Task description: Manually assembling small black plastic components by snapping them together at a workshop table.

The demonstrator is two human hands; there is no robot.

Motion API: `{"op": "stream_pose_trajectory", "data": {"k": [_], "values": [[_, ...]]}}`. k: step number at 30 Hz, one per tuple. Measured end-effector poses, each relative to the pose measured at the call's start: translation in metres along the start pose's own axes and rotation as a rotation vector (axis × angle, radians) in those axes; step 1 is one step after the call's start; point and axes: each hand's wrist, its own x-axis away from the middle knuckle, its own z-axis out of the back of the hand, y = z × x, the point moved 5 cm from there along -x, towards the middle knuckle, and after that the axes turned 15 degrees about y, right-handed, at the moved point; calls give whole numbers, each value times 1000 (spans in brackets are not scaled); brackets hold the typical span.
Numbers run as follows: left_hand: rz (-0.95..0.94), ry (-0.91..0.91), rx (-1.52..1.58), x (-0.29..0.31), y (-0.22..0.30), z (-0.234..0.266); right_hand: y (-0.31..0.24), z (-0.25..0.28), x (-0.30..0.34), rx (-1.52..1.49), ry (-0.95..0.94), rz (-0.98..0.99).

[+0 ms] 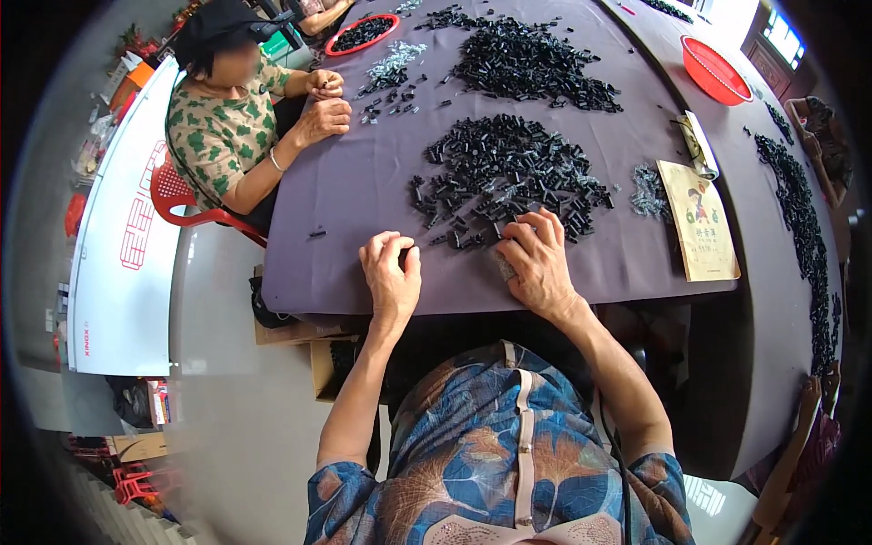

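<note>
The left hand (391,272) is resting on the purple cloth (363,182) near the table's edge, its fingers curling shut around what looks like one small black piece, though the piece itself is mostly hidden. Just to its right, the right hand (538,263) is lying flat-ish at the near edge of the big pile of black pieces (509,177), fingers spreading loosely over a few of them and possibly cupping some pale ones underneath; I cannot tell whether it is gripping any.

To do this well, I would judge that the right hand should be drawing only a few pieces clear of the pile at a time, so the left can be taking one cleanly without scattering the rest off the table edge.

At the far left a white board with red markings (127,227) is leaning beside a red chair (177,195). A co-worker's hands (325,104) are working over scattered pieces. A red tray (361,34) is holding more black pieces. Further right, a tan booklet with a cartoon picture (699,222) is lying on the cloth, and a red basket (715,71) is sitting beyond.
</note>
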Motion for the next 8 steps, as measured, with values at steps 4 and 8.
{"op": "stream_pose_trajectory", "data": {"k": [4, 8], "values": [[25, -38, 21, -2, 2, 1, 7, 5, 1, -14, 41, -27], [64, -109, 35, -5, 2, -3, 38, 16, -4, 26, 139, -96]]}}
